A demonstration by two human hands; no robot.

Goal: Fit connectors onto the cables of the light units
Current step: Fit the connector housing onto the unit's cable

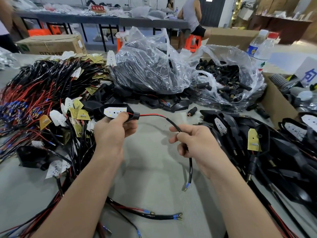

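Note:
My left hand (114,130) grips a black light unit (115,112) with a white LED board, held above the table's middle. From its black collar a red and black wire pair runs right into a black sheathed cable (173,123). My right hand (193,143) holds that cable in curled fingers. The cable's end hangs below the hand, with a blue-sleeved brass terminal (187,185) at its tip. A loose black connector (191,112) lies on the table beyond my hands. An open clear bag (229,79) at the back right is full of black connectors.
Left lies a heap of red and black wired LED boards (42,103). Right is a pile of black light units (267,152) with cables. A tied clear bag (151,69) of black housings stands behind. Two water bottles (262,48) and a cardboard box (277,102) are at the right. A person sits far behind.

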